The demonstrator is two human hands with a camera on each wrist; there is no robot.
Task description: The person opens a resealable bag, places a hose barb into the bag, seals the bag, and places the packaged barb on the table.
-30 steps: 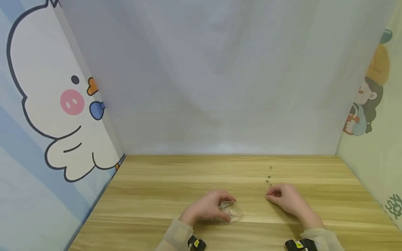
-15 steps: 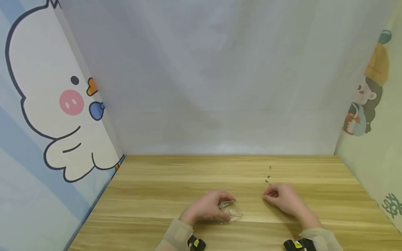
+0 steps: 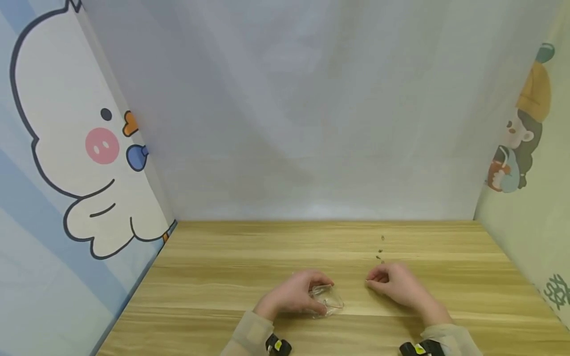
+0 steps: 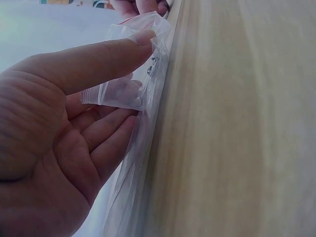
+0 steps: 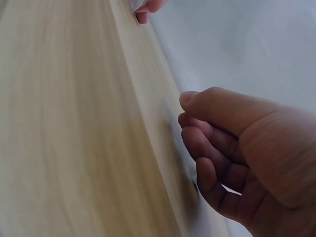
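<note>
Near the middle of the table my left hand (image 3: 299,292) holds a small clear zip bag (image 3: 330,302) with a red line along its mouth. In the left wrist view the thumb presses on the bag (image 4: 123,94), and a few tiny dark metal pieces (image 4: 152,65) show inside it. To the right of the bag and apart from it, my right hand (image 3: 399,286) pinches thumb and forefinger together just over the wood. A tiny pale speck shows at those fingertips in the head view; its kind is too small to tell, and the right wrist view hides it.
Several tiny metal pieces (image 3: 380,250) lie in a loose row on the wooden table (image 3: 231,257), beyond my right hand. A pale grey curtain (image 3: 320,123) closes off the back. Printed cloth walls stand left and right.
My right hand has moved a little to the left, toward the bag, with its fingertips still pinched. The left hand and the bag have stayed put.
</note>
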